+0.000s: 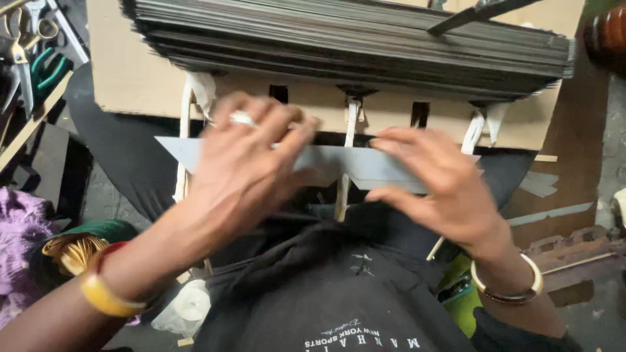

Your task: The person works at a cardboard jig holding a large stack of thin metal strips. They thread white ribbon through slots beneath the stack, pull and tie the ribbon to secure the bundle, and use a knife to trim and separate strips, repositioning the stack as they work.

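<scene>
Item: long flat grey card strip [365,166], pointed ends. Left hand [244,166] and right hand [443,189] are pinching it, fingers closed; dark stacked sheets [352,39] lying at twelve o'clock. Level, even grip advisable.

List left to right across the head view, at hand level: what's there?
purple knit cloth → yellow bangle → left hand → grey paper strip → right hand → gold bangle → brown cardboard sheet
</scene>
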`<state>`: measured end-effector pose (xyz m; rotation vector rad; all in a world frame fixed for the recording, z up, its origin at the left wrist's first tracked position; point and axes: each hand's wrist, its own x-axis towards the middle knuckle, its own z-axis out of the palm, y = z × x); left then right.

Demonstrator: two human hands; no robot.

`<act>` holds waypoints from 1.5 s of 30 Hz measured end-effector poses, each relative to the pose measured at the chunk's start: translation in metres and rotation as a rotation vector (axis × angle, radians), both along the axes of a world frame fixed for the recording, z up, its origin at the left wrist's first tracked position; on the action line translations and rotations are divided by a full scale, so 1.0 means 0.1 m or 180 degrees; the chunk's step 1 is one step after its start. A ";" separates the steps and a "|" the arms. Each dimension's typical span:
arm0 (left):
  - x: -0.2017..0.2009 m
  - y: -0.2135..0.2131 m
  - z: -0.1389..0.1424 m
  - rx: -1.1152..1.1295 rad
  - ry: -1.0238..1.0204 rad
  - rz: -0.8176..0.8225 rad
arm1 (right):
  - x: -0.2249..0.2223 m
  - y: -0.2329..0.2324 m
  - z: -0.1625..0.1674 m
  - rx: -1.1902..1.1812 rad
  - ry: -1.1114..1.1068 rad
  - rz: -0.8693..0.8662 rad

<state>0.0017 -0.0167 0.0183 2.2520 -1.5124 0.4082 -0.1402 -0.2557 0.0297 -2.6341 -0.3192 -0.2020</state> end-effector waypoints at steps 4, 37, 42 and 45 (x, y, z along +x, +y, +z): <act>-0.17 -0.09 -0.30 0.0035 0.1177 -0.0357 | 0.02 0.17 -0.09 0.0022 0.0301 -0.0152; 0.04 -0.55 -0.30 0.0027 -0.0839 -0.0200 | -0.40 -1.25 -0.40 -0.0361 -0.1618 -0.1713; 0.13 -0.62 -0.38 -0.0136 -0.0984 -0.0074 | -0.30 -1.35 -0.55 -0.0809 -0.1872 -0.1692; 0.09 -0.65 -0.48 -0.0403 -0.1056 -0.0092 | -0.37 -1.36 -0.60 -0.0912 -0.1812 -0.1711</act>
